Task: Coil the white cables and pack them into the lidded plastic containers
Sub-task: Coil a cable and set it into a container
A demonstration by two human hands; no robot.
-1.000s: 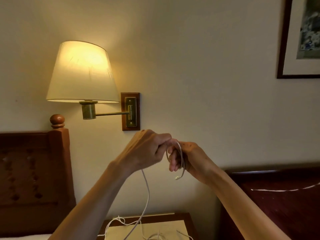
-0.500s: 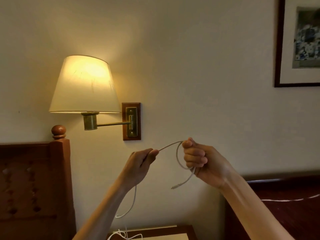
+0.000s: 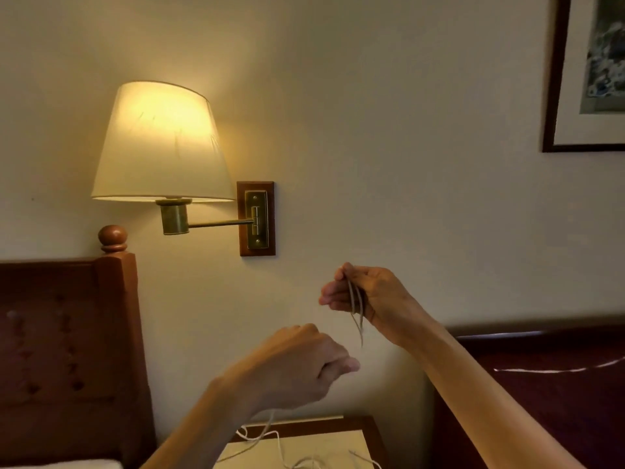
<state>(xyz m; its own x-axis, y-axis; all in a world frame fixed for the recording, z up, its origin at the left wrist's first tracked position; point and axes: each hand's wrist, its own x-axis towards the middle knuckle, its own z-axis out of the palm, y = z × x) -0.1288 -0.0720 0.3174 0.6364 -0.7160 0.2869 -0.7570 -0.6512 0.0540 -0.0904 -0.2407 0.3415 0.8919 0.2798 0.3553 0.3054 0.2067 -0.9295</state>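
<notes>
Head view, both hands raised before a cream wall. The right hand [image 3: 368,296], at about 4 o'clock from frame centre, had its grip closed on loops of the white cable [image 3: 355,308]: thumb and curled fingers [image 3: 329,296] pinched several turns together, and a short stretch with the cable's tip hung straight down below the palm. The left hand [image 3: 297,367], at 7 o'clock from the right hand and apart from it, was curled into a loose fist with the thumb forward; whether a strand passed through its grip could not be told, since the fingers hid the palm. Below the left wrist, white cable reappeared and trailed down to the bench [image 3: 351,426] at 6 o'clock, where further slack lay in loose tangles [image 3: 270,445] on the pale top. A lit wall lamp [image 3: 159,143] on a brass swing arm occupied 10 o'clock, above a wooden headboard [image 3: 67,333] at 8 o'clock. A second, darker headboard [image 3: 548,384] stood at 4 o'clock, and a framed picture [image 3: 588,72] hung at 2 o'clock.
</notes>
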